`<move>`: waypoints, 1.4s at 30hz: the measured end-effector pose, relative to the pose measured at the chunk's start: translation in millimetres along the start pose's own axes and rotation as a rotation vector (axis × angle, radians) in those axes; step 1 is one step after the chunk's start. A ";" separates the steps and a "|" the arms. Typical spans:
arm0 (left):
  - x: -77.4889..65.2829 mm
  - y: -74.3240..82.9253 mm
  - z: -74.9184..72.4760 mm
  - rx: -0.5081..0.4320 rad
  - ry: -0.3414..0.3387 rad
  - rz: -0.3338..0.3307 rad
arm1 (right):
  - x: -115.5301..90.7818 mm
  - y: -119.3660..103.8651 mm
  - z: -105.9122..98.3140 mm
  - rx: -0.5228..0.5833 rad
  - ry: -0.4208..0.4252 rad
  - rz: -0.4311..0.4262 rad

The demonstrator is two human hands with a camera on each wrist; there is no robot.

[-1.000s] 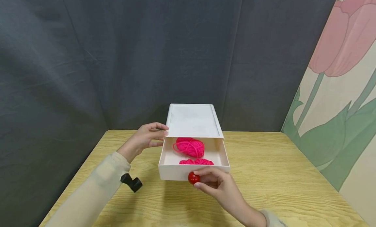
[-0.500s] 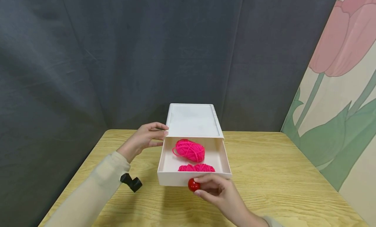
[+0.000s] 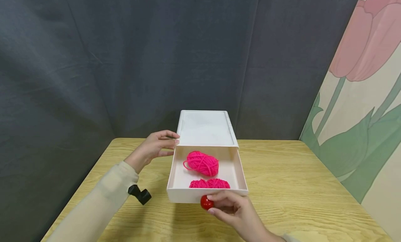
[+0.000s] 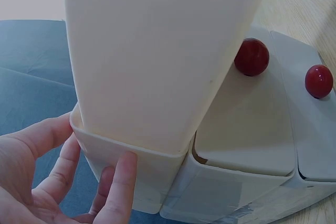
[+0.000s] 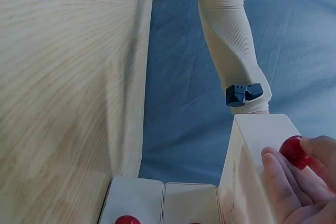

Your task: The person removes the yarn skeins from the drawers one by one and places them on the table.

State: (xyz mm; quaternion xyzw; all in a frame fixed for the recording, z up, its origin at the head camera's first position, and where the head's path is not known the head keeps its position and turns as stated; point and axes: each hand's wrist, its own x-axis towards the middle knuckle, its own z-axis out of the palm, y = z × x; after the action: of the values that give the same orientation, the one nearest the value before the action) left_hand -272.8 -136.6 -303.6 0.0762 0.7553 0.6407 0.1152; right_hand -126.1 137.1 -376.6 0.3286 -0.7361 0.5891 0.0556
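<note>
Drawn farther toward the person since the earlier head frames, the right hand (image 3: 238, 214) and the white drawer (image 3: 185, 196) have come forward together, bringing two bright pink yarn skeins into fuller view. That hand pinches the red knob (image 3: 207, 202) on the drawer's front between thumb and fingers, while the left hand (image 3: 151, 148) grasps nothing, its extended fingers resting against the left edge of the white case (image 3: 206, 128) behind. Inside the open drawer lie both skeins: the far skein (image 3: 202, 163) with a loop at its left, and the near skein (image 3: 210, 183) by the front wall, which partly hides it. Beside that drawer, the left wrist view shows two closed drawer fronts, each bearing a red knob. A pale sleeve (image 3: 106, 193) covers the left arm, with a black device (image 3: 140, 194) at the wrist. Beyond are the wood-grain table (image 3: 297, 186), a dark blue-grey curtain (image 3: 156, 61) and, at the right, a wall painted with a pink tulip (image 3: 354, 50)
</note>
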 end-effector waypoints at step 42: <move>0.8 -2.0 -1.0 -0.011 -0.009 0.007 | -5.7 -2.4 1.3 -0.126 -0.009 -0.110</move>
State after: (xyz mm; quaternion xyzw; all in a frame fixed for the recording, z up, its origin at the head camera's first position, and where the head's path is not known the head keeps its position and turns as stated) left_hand -273.8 -137.7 -305.5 0.0812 0.7509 0.6450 0.1168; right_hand -120.0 138.2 -377.7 0.3673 -0.7528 0.5361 0.1050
